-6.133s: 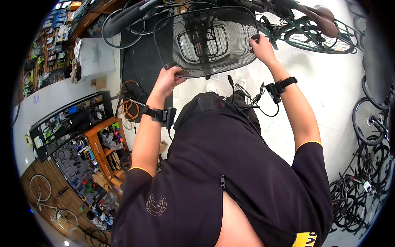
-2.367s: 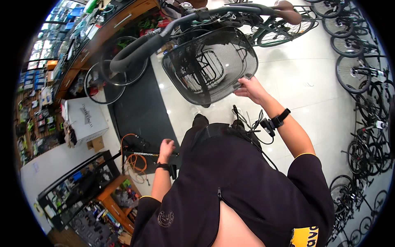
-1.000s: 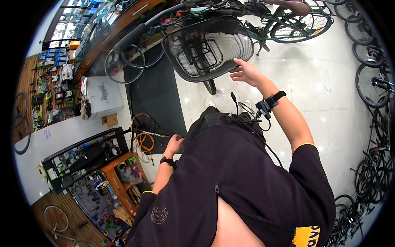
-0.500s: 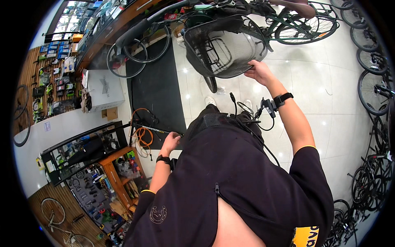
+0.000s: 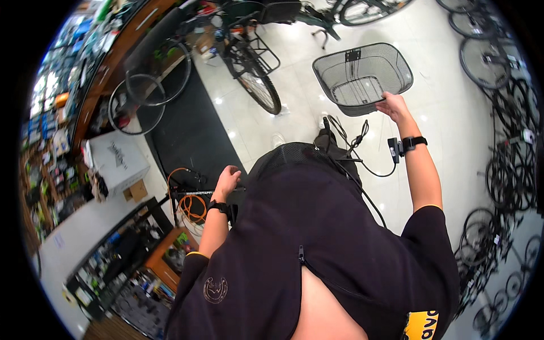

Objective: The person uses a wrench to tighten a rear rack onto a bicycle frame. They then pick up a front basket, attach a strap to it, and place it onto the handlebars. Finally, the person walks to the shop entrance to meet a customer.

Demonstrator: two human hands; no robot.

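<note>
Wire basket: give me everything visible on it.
The wire basket is black metal mesh with a solid rim, roughly rectangular with rounded corners, and empty. A small bracket sits on its far wall. It is upright, open side up, above the pale tiled floor. The right hand grips its near rim; nothing else touches it.

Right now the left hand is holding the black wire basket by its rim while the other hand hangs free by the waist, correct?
Not quite: the head view shows the right hand holding the black wire basket by its rim, and it is the left hand that hangs free by the waist.
</note>
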